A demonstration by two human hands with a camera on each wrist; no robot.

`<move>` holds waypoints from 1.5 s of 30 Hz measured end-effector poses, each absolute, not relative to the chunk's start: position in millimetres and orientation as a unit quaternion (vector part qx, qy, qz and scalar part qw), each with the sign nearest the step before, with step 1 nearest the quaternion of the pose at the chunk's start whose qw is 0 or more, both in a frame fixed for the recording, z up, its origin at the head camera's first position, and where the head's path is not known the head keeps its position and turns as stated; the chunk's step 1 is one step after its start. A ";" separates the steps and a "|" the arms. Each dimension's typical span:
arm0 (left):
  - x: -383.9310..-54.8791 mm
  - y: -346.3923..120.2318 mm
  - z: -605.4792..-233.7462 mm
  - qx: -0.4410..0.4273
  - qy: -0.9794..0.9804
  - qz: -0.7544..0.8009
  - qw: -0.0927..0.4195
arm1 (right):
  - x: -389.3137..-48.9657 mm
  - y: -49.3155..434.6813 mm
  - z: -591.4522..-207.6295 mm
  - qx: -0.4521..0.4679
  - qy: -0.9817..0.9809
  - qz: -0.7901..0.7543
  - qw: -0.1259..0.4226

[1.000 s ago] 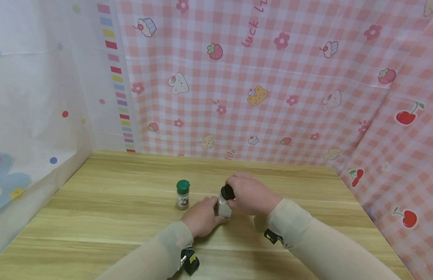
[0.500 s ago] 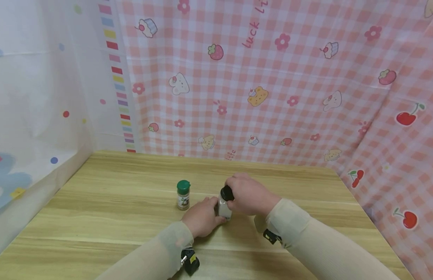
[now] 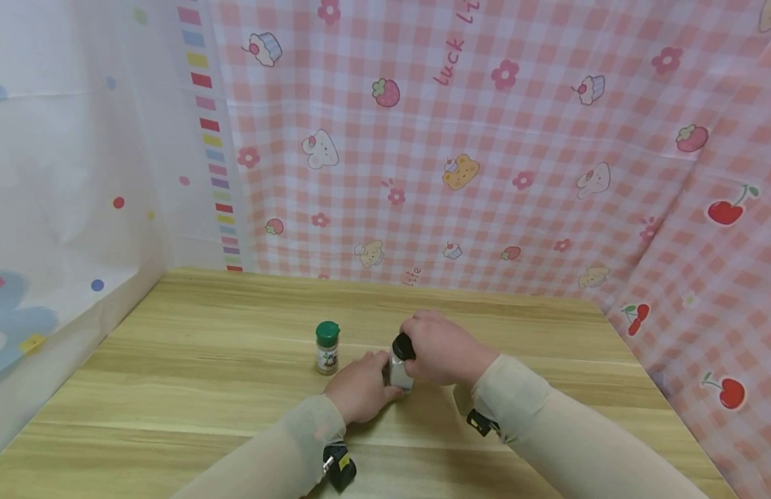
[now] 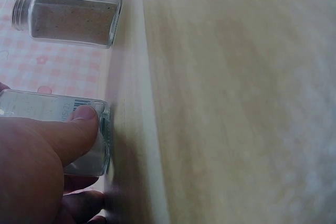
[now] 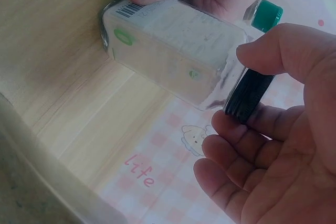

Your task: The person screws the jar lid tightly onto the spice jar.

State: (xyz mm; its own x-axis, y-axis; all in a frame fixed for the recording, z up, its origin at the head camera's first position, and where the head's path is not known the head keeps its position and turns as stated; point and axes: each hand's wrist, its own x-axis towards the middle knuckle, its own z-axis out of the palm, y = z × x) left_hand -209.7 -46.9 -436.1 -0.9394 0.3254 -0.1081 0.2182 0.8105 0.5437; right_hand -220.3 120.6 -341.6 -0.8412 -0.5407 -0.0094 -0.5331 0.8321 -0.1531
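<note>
A clear glass spice jar (image 3: 400,374) with pale contents stands on the wooden table between the two hands. My left hand (image 3: 360,389) holds its lower body, with the thumb (image 4: 84,121) lying over the printed label near the base. At the top, my right hand (image 3: 444,348) pinches the black ribbed cap (image 5: 248,92) between thumb and fingers. The cap sits at the jar's neck; how tightly it is seated I cannot tell. A second glass jar (image 4: 73,19), lidless and with brown powder inside, stands beyond the held one in the left wrist view.
To the left of the hands stands a small spice jar (image 3: 327,350) with a green cap. Pink checked cloth (image 3: 422,173) hangs behind the wooden table (image 3: 204,346), and a white patterned sheet (image 3: 67,173) hangs at the left.
Both hands keep their hold on the jar and its cap. The right wrist has shifted very slightly to the left.
</note>
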 end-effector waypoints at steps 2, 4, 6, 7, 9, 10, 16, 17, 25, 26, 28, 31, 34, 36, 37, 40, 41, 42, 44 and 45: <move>-209.4 -46.8 -435.6 0.144 0.946 0.272 0.099 | -220.0 120.1 -341.7 -0.281 0.957 -0.071 0.026; -209.0 -46.8 -435.0 0.144 0.947 0.271 0.099 | -219.7 119.7 -341.7 -0.281 0.957 -0.070 0.026; -208.5 -46.9 -434.3 0.144 0.946 0.272 0.099 | -219.7 119.6 -341.9 -0.282 0.957 -0.068 0.026; -208.4 -47.1 -434.2 0.144 0.946 0.273 0.098 | -219.7 119.5 -341.9 -0.282 0.957 -0.068 0.026; -208.6 -47.3 -434.3 0.143 0.946 0.274 0.098 | -219.6 119.4 -341.7 -0.282 0.957 -0.067 0.028; -208.8 -47.3 -434.7 0.144 0.946 0.273 0.098 | -219.4 119.3 -341.4 -0.282 0.957 -0.067 0.028; -210.0 -47.3 -436.4 0.144 0.948 0.269 0.096 | -218.8 119.4 -341.1 -0.274 0.959 -0.069 0.034; -210.1 -47.2 -436.4 0.143 0.947 0.269 0.096 | -218.8 119.5 -341.4 -0.272 0.959 -0.069 0.034; -209.1 -46.7 -434.5 0.134 0.946 0.276 0.107 | -217.9 118.9 -342.9 -0.253 0.964 -0.069 0.040; -209.0 -46.7 -434.4 0.133 0.946 0.276 0.108 | -217.6 118.7 -342.9 -0.251 0.965 -0.070 0.041; -208.9 -46.6 -434.1 0.132 0.946 0.275 0.109 | -216.9 118.5 -343.0 -0.247 0.966 -0.069 0.043; -209.1 -46.7 -434.3 0.134 0.947 0.271 0.106 | -216.4 118.2 -343.5 -0.234 0.969 -0.068 0.049; -209.2 -46.8 -434.6 0.137 0.948 0.268 0.103 | -216.0 117.9 -344.1 -0.219 0.972 -0.068 0.054; -209.4 -46.9 -434.9 0.139 0.948 0.266 0.101 | -215.6 117.7 -344.7 -0.211 0.973 -0.070 0.056; -209.2 -46.9 -434.9 0.139 0.948 0.267 0.101 | -215.4 117.8 -345.2 -0.208 0.974 -0.071 0.055; -209.2 -47.0 -435.1 0.140 0.948 0.268 0.101 | -214.5 118.1 -347.2 -0.202 0.975 -0.080 0.048; -209.2 -47.0 -435.1 0.140 0.948 0.269 0.102 | -214.1 118.2 -348.0 -0.201 0.975 -0.084 0.046; -209.1 -47.0 -435.1 0.139 0.947 0.269 0.102 | -213.4 118.2 -348.7 -0.200 0.975 -0.090 0.044; -209.3 -46.9 -435.5 0.139 0.948 0.268 0.103 | -211.2 118.3 -349.9 -0.195 0.974 -0.106 0.037; -209.4 -46.9 -435.6 0.138 0.948 0.267 0.104 | -209.8 118.1 -350.2 -0.192 0.974 -0.116 0.035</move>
State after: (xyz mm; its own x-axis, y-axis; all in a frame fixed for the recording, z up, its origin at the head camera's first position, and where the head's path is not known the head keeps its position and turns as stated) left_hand -209.4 -46.9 -435.6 -0.9399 0.3182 -0.1237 0.2068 0.8190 0.5353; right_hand -209.8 118.1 -350.2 -0.9235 -0.3828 -0.0236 -0.3666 0.8990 -0.2396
